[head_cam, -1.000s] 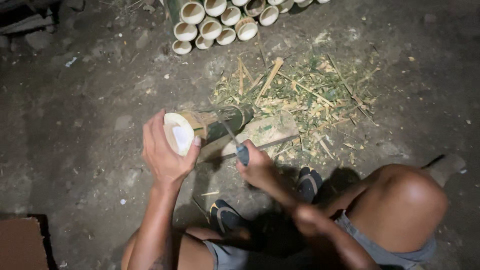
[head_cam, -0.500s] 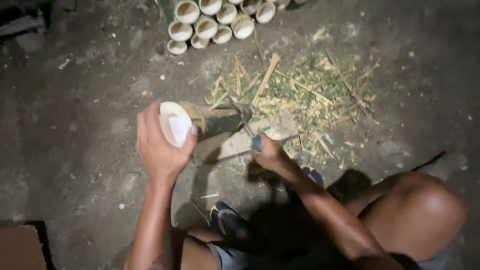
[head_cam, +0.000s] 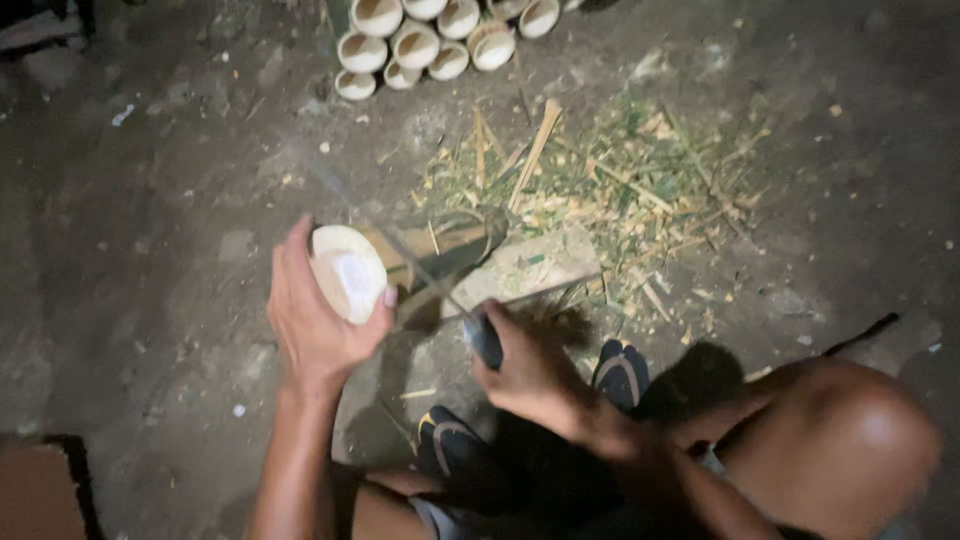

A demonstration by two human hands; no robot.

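- Left hand (head_cam: 318, 322) wraps around the near end of a bamboo section (head_cam: 350, 272) — fingers and thumb closed on the pale cut face, firm grasp.
- Bamboo section lies roughly level, far end resting on a wooden block (head_cam: 528, 268) on the ground, just beyond the person's feet.
- Right hand (head_cam: 528, 362) is clenched on the dark handle of a knife (head_cam: 478, 330); the thin blade runs up and left across the bamboo, blurred, so contact cannot be told for certain.
- Surface: bare packed dirt floor (head_cam: 160, 200), dark grey, uneven, dotted with small stones and pale bits.
- Bamboo shavings (head_cam: 620, 180) — green and straw-coloured strips — are heaped behind and to the right of the block.
- A stack of cut bamboo tubes (head_cam: 420, 40) lies at the top edge, hollow ends facing the camera, well apart from the hands.
- Sandals (head_cam: 620, 372) sit under the person, who is squatting; a bare knee (head_cam: 850, 440) shows lower right.
- Brown flat object (head_cam: 40, 495) at lower-left corner, partly cut off.
- Lighting dim, single source from above; the edges of the scene fall dark.
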